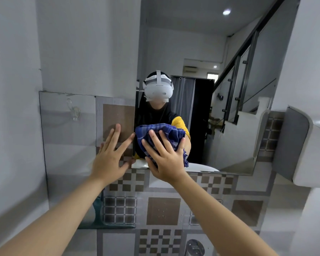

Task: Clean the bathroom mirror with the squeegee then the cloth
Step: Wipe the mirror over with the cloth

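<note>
Cloth (pixel 161 139), blue checked, bunched against mirror (pixel 201 108) near its lower left corner. Pressed flat by right hand (pixel 166 159), fingers spread wide. Left hand (pixel 109 157) open-fingered on tiled wall (pixel 163 211) beside mirror's left edge.

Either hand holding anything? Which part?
The right hand presses the bunched blue checked cloth against the mirror, fingers spread over its middle. The left hand holds nothing, spread by the mirror's left edge.
</note>
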Motion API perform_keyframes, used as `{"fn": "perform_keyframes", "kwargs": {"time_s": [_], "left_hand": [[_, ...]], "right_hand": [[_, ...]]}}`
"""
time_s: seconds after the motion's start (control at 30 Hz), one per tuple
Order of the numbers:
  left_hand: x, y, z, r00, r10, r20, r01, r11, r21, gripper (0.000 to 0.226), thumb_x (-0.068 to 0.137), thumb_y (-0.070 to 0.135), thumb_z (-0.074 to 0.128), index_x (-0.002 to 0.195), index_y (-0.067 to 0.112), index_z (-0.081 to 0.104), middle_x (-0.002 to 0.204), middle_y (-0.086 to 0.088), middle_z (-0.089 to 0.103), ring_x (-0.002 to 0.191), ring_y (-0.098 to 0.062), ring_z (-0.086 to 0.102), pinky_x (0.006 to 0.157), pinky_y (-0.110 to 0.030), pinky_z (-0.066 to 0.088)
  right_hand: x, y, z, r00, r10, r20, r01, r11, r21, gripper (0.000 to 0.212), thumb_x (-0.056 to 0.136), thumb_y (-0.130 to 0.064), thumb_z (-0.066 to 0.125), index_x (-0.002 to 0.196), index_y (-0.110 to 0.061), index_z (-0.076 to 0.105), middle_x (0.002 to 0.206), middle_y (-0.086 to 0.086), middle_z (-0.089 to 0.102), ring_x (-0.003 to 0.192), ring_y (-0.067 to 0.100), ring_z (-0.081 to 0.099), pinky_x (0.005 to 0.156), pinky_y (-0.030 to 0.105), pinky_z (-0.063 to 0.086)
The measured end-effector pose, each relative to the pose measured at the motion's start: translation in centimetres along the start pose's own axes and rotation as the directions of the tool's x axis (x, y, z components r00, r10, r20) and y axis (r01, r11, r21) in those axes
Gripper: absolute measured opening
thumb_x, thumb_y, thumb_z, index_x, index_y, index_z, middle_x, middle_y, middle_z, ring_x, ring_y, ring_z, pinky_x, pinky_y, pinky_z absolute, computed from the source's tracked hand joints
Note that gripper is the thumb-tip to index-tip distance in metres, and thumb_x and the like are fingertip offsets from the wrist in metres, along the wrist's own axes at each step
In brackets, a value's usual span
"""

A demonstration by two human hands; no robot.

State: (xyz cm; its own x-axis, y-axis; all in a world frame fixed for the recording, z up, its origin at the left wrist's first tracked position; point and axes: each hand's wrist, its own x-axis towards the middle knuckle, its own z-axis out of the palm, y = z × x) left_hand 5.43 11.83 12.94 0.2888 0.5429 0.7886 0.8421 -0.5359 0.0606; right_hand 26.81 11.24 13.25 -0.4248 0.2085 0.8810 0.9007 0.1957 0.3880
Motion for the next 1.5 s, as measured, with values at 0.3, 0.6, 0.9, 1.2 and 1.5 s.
{"fn": "perform_keyframes", "kwargs": {"time_s": [0.3,0.6,0.9,1.2,1.5], "left_hand": [[0.1,0.0,0.4,0.999,0.022,-0.039,-0.020,0.999,0.043,0.073,0.081,0.063,0.038,0.145,0.037,0.014,0.158,-0.003,-0.010,0.144,-0.028,0.000,0.099,-0.058,0.037],[0.2,-0.1,0.8,0.999,0.012,-0.037,-0.009,0.996,0.085,0.074,0.081,0.065,0.035,0.146,0.036,0.014,0.158,-0.006,-0.008,0.143,-0.031,0.002,0.094,-0.062,0.041],[0.2,0.1,0.7,1.000,0.004,-0.030,-0.003,0.998,0.056,0.074,0.080,0.064,0.037,0.145,0.040,0.011,0.158,-0.005,-0.008,0.143,-0.031,0.001,0.096,-0.065,0.038],[0.1,0.5,-1.4,0.998,0.019,-0.054,-0.020,1.000,-0.016,0.067,0.084,0.043,0.056,0.143,0.034,0.025,0.157,-0.005,0.008,0.141,-0.025,0.011,0.079,-0.043,0.054],[-1.5,-2.0,-4.2,0.998,0.042,0.040,-0.034,0.983,-0.178,0.062,0.092,0.028,0.049,0.145,0.033,0.017,0.156,0.008,0.011,0.142,-0.013,0.014,0.102,-0.031,0.033]], "right_hand": [[-4.6,10.0,-2.1,0.970,-0.231,0.074,0.241,0.957,-0.161,0.052,0.088,-0.046,0.053,0.138,-0.035,0.049,0.150,-0.001,0.036,0.137,0.022,0.038,0.101,0.072,0.020],[-10.9,16.9,-3.4,0.956,0.292,-0.004,-0.292,0.956,-0.034,0.053,0.094,-0.040,0.045,0.143,-0.020,0.039,0.151,0.019,0.032,0.141,0.040,0.025,0.099,0.069,0.037],[-7.5,8.4,-1.7,0.302,0.953,-0.008,-0.914,0.292,0.282,0.061,0.095,-0.048,0.028,0.151,-0.024,0.022,0.161,0.009,0.014,0.146,0.034,0.014,0.111,0.064,0.021],[-2.4,-4.0,0.7,0.435,0.896,0.092,-0.836,0.363,0.412,0.062,0.094,-0.047,0.034,0.150,-0.019,0.025,0.160,0.013,0.011,0.146,0.030,0.006,0.101,0.077,0.010],[1.3,-12.1,2.6,0.744,0.664,0.077,-0.618,0.640,0.456,0.071,0.081,-0.001,0.058,0.145,-0.021,0.034,0.157,0.007,0.019,0.148,0.015,-0.006,0.098,0.073,0.000]]}}
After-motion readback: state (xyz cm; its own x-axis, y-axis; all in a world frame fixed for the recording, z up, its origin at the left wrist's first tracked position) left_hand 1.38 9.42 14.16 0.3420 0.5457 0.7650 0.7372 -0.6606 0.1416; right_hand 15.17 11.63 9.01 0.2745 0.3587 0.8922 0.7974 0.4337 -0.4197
